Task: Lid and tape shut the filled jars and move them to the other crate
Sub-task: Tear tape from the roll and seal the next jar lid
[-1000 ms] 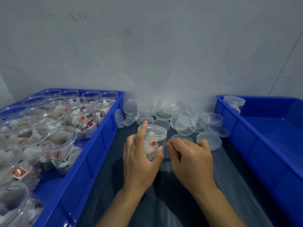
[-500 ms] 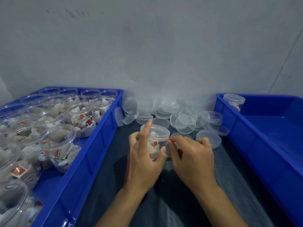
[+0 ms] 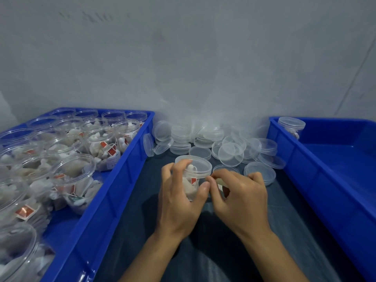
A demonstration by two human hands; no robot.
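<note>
The lidded jar (image 3: 193, 176) stands between the two hands on the dark sheet (image 3: 142, 210) that covers the table, in the gap between the blue crates. It is clear plastic, filled with pale sachets and a red tag, and a clear lid (image 3: 194, 162) sits on top. The left hand (image 3: 179, 200) grips the jar from the left, with its fingers curled round the wall and its thumb against the near right side. The right hand (image 3: 242, 198) is just beside the jar on the right, with its fingers curled and its fingertips (image 3: 212, 177) at the lid's edge; whether they pinch tape there cannot be told.

To the left, the left crate (image 3: 114, 192) holds many open jars (image 3: 75, 176) filled with the same sachets, none of them lidded. To the right, the right crate (image 3: 317, 176) has one lidded jar (image 3: 291, 127) in its far left corner.

Behind the held jar, a loose pile of clear lids (image 3: 230, 151) lies on the sheet between the crates, some stacked and some leaning. Beyond it rises a pale grey wall (image 3: 183, 58).
</note>
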